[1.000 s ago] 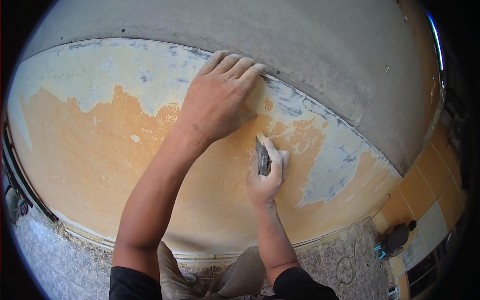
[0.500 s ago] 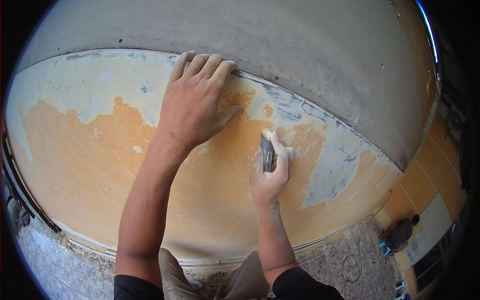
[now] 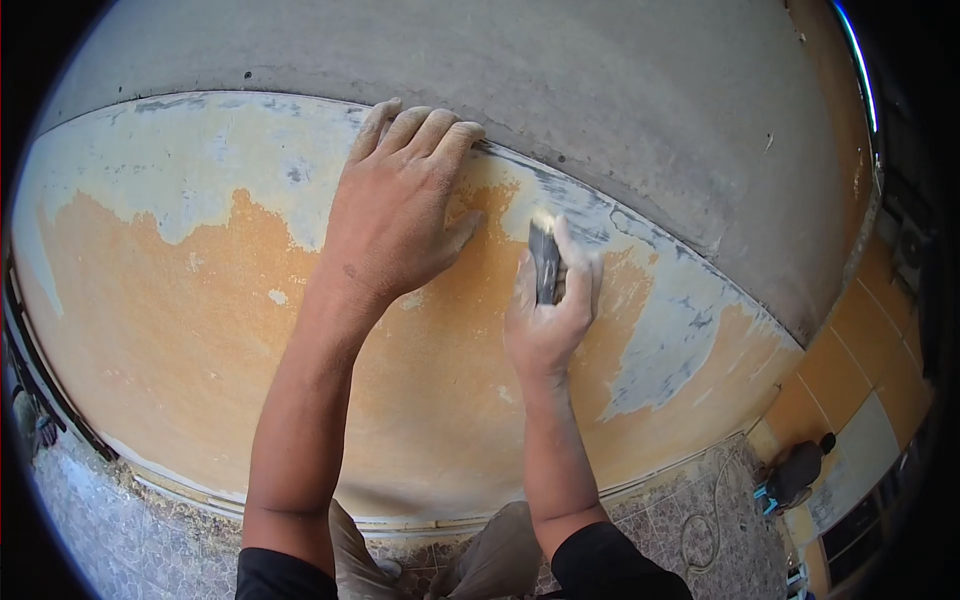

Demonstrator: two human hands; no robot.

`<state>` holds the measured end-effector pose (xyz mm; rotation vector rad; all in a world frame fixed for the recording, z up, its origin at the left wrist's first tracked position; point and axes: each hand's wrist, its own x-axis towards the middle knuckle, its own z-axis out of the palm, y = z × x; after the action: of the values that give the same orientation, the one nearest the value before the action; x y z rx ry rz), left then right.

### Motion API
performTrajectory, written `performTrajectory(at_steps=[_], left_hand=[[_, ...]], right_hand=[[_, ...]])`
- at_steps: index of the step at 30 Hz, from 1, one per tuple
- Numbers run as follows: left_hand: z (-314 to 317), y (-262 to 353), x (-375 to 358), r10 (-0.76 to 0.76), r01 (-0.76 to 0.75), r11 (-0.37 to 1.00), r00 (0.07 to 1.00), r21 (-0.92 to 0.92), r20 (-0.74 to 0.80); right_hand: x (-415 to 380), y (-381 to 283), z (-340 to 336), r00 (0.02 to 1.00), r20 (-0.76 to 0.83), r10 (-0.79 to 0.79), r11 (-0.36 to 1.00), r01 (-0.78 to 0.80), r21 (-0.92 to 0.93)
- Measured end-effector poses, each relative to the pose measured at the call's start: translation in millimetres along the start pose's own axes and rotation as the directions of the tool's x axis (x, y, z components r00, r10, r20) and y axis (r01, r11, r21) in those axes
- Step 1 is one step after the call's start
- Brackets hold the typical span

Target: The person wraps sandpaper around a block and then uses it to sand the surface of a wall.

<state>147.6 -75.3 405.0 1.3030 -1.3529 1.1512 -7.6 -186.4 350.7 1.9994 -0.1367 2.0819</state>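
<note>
My left hand [image 3: 405, 205] rests on the upper edge of the painted wall [image 3: 430, 440]. Its dusty fingers bend over that edge, and the thumb stands apart against the orange paint. To its right, my right hand [image 3: 552, 320] is closed around a dark paint scraper [image 3: 544, 262], held upright with its tip at a patch of pale coating. The tip is blurred and has some pale material on it. Around the scraper, the orange paint [image 3: 250, 270] meets a pale, grey-streaked bare area [image 3: 665, 340].
Above the wall edge spreads a grey surface [image 3: 620, 90]. Below lies patterned tile floor [image 3: 640, 540] with a coiled hose [image 3: 705, 540]. Another person [image 3: 798, 472] is low at the right, by orange wall panels [image 3: 870, 330]. A dark rail [image 3: 45, 380] runs along the left.
My right hand has moved up the wall with the scraper, from the orange paint to the pale patch nearer the edge. My left hand keeps its place on the edge.
</note>
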Motion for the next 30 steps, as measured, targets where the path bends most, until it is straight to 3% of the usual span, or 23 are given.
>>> performTrajectory(at_steps=[5,8,11,17,21,23,26,28,30], left_hand=[[2,3,0,-0.031,0.031,0.999,1.000,0.014,0.001],[1,3,1,-0.029,0.029,0.999,1.000,0.014,-0.001],[-1,1,-2,-0.017,0.017,1.000,1.000,0.003,0.003],[1,2,-1,-0.022,0.022,1.000,1.000,0.004,-0.005],[0,5,0,-0.039,0.039,0.999,0.999,0.003,0.003],[1,3,-2,-0.025,0.025,1.000,1.000,-0.005,0.001],[0,0,-1,-0.011,0.011,1.000,1.000,-0.003,-0.005],[0,1,-2,-0.001,0.001,1.000,1.000,0.002,0.005],[0,2,-1,-0.017,0.017,1.000,1.000,-0.011,-0.001]], right_hand=[[54,-3,11,0.999,0.037,0.001,1.000,-0.002,0.031],[1,1,-3,1.000,0.011,0.004,0.998,-0.004,-0.056],[-48,-1,-16,0.999,0.023,0.044,0.999,-0.044,-0.017],[53,0,6,0.999,0.008,0.036,0.999,-0.036,0.010],[17,2,-2,1.000,-0.010,-0.010,0.999,0.009,-0.032],[-29,0,-12,0.999,0.001,0.040,0.997,-0.040,-0.063],[-25,1,-11,0.996,0.012,0.085,0.996,-0.084,-0.042],[14,4,1,0.997,0.004,0.074,0.994,-0.074,-0.080],[50,4,9,1.000,0.006,-0.021,1.000,0.021,-0.005]])
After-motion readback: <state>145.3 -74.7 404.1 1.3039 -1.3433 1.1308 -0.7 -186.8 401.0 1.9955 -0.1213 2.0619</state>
